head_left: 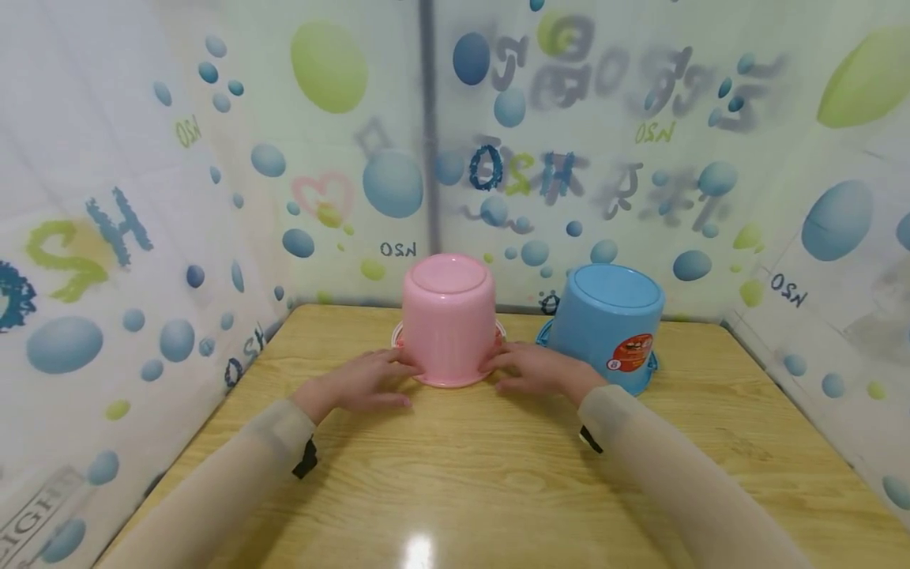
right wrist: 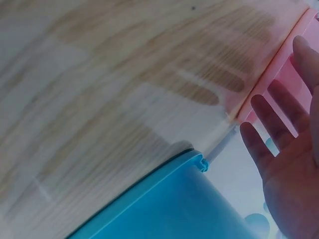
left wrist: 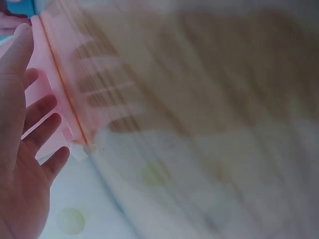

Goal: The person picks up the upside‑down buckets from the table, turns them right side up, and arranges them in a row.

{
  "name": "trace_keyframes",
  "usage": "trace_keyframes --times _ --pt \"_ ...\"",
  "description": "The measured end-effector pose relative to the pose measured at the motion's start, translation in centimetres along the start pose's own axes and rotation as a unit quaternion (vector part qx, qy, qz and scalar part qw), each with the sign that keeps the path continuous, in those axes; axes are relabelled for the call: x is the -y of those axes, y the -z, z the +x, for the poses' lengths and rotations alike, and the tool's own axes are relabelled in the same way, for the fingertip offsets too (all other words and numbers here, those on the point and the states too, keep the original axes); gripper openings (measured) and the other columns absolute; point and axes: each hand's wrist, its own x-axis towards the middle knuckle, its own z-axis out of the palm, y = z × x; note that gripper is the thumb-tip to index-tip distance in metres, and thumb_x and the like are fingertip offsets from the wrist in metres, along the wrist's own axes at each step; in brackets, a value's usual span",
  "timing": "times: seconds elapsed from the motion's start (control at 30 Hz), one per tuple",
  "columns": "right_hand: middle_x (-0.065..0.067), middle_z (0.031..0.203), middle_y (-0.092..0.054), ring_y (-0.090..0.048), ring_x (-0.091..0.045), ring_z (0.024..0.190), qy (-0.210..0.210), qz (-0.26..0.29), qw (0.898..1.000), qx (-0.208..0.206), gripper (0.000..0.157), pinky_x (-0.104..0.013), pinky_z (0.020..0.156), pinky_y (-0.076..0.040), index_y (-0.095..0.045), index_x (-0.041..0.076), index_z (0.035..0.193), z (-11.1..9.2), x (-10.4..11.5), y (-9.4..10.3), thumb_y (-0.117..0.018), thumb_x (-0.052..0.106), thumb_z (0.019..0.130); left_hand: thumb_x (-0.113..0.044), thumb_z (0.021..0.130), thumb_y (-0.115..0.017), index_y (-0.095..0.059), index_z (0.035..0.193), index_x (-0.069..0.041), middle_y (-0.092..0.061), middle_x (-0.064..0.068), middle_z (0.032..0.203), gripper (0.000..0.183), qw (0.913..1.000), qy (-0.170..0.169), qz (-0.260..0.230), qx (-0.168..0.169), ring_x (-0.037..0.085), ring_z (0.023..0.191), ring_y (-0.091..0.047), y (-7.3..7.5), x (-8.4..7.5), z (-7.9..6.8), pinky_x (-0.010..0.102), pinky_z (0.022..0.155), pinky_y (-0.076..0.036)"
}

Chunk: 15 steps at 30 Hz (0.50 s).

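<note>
A pink bucket (head_left: 449,324) stands upside down on the wooden table, its rim down and its base up. My left hand (head_left: 370,379) is at the left side of its rim, fingers spread and nearly straight. On the opposite side my right hand (head_left: 533,367) has its fingertips right at the rim, with the fingers extended. Both wrist views show loosely spread fingers beside the pink wall, not curled round it. Just right of my right hand, a blue bucket (head_left: 604,324) with a red oval label also rests upside down, tilted a little in the head view.
The wooden table (head_left: 455,466) reaches back to a wall covering (head_left: 611,213) printed with blue and green bubbles. Similar printed sheets close in the left and right sides. A pale handle (head_left: 396,333) shows behind the pink bucket's rim.
</note>
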Motion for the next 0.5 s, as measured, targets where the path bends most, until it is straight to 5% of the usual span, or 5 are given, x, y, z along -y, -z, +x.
trace_keyframes --times 0.23,0.5 --pt "0.004 0.152 -0.048 -0.038 -0.024 0.147 -0.004 0.025 1.0 0.0 0.033 -0.049 0.121 -0.033 -0.067 0.035 0.132 0.7 -0.4 -0.1 -0.067 0.037 0.099 -0.04 0.097 -0.07 -0.068 0.134 -0.019 -0.058 0.006 0.138 0.043 0.9987 -0.024 -0.045 -0.009 0.026 0.131 -0.052 -0.7 1.3 0.8 0.051 0.112 -0.041" --pt "0.003 0.144 -0.052 -0.046 -0.021 0.137 -0.009 0.07 0.997 -0.018 0.024 -0.046 0.117 -0.037 -0.073 0.029 0.121 1.5 -0.3 -0.3 -0.07 0.027 0.098 -0.019 0.095 -0.073 -0.077 0.117 -0.012 -0.064 0.009 0.122 0.023 0.9888 -0.049 -0.128 -0.059 0.026 0.119 -0.056 -1.5 2.5 2.1 0.05 0.106 -0.042"
